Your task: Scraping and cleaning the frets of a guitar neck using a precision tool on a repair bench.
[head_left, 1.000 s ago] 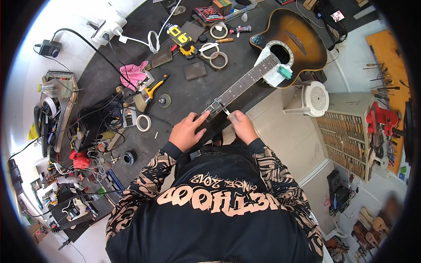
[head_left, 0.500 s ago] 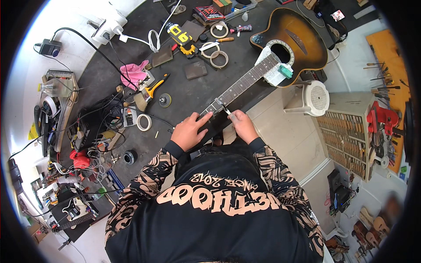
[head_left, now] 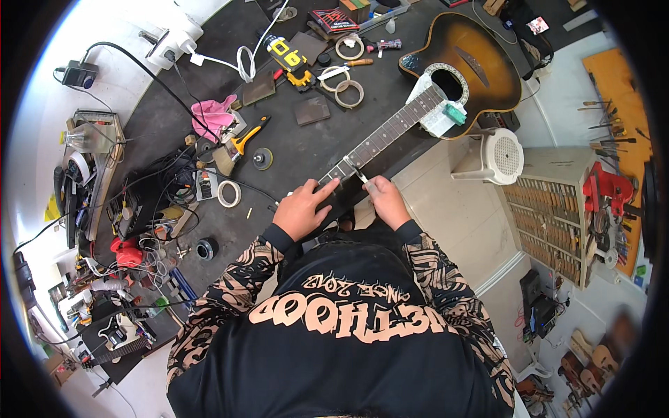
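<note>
A sunburst acoustic guitar (head_left: 426, 42) lies across the dark bench, with its neck (head_left: 390, 134) slanting down toward me. My left hand (head_left: 300, 209) rests by the near end of the neck, fingers spread and the index fingertip on the fretboard. Pinched in my right hand (head_left: 387, 200) is a slim tool with a metal-looking end (head_left: 359, 173); its tip meets the near edge of the fretboard, close to my left fingertips. The tool's exact kind is too small to make out. White paper (head_left: 433, 124) covers the guitar top beside the soundhole, with a green item (head_left: 455, 113) on it.
A brush (head_left: 240, 145), tape rolls (head_left: 349, 93), a yellow-black tool (head_left: 289, 63) and a pink cloth (head_left: 214, 116) lie on the bench. Tangled cables and tools crowd the left. A white stool (head_left: 500, 156) and a tool cabinet (head_left: 547, 209) stand to the right.
My right hand and the slim tool have shifted only very slightly at the fretboard edge. My left hand and the guitar stay in practically the same place.
</note>
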{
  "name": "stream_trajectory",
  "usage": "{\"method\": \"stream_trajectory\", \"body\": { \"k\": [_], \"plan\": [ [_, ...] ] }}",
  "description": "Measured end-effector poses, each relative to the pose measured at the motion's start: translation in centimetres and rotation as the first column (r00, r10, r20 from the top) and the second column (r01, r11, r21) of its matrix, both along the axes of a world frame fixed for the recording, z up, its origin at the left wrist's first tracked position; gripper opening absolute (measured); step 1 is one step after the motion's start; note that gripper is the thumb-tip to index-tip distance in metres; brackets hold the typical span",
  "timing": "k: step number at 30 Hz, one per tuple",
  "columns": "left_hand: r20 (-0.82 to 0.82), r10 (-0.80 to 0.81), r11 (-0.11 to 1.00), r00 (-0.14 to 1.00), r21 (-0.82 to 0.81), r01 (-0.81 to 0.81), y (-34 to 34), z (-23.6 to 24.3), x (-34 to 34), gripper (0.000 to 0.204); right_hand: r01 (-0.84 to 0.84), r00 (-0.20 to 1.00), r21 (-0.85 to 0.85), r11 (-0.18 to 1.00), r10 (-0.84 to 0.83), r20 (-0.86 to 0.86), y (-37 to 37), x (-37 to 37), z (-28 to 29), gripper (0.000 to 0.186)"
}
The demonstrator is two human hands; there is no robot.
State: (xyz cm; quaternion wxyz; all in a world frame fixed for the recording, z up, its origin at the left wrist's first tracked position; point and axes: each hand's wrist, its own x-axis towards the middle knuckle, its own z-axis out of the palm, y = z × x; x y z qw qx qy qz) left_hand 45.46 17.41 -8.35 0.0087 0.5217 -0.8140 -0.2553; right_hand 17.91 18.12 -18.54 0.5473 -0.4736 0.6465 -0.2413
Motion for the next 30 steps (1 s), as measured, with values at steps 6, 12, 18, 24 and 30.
{"method": "stream_trajectory", "body": {
  "k": [6,12,18,24,30],
  "plan": [
    [-0.009,0.023,1.0,1.0,-0.001,-0.023,0.0,-0.1,0.0,0.076,-0.003,1.0,0.027,1.0,0.003,0.012,-0.1,0.1,0.4,0.032],
    [-0.007,-0.006,1.0,1.0,-0.008,0.006,-0.2,0.0,0.2,0.076,0.001,1.0,0.033,0.999,-0.001,-0.004,-0.1,0.2,0.5,0.031],
    [0.008,-0.012,1.0,1.0,0.008,0.012,-0.2,0.2,0.1,0.076,0.014,1.0,0.013,1.0,-0.014,0.0,-0.1,0.2,0.3,0.03],
    [-0.009,0.025,1.0,1.0,-0.003,-0.025,-0.4,0.0,0.2,0.076,0.011,1.0,0.001,1.0,-0.011,-0.024,-0.5,0.6,0.0,0.03],
    [-0.011,0.056,0.998,0.998,-0.003,-0.056,-0.8,-0.5,0.9,0.075,0.025,1.0,0.015,1.0,-0.025,-0.003,-0.9,1.0,0.3,0.03]
  ]
}}
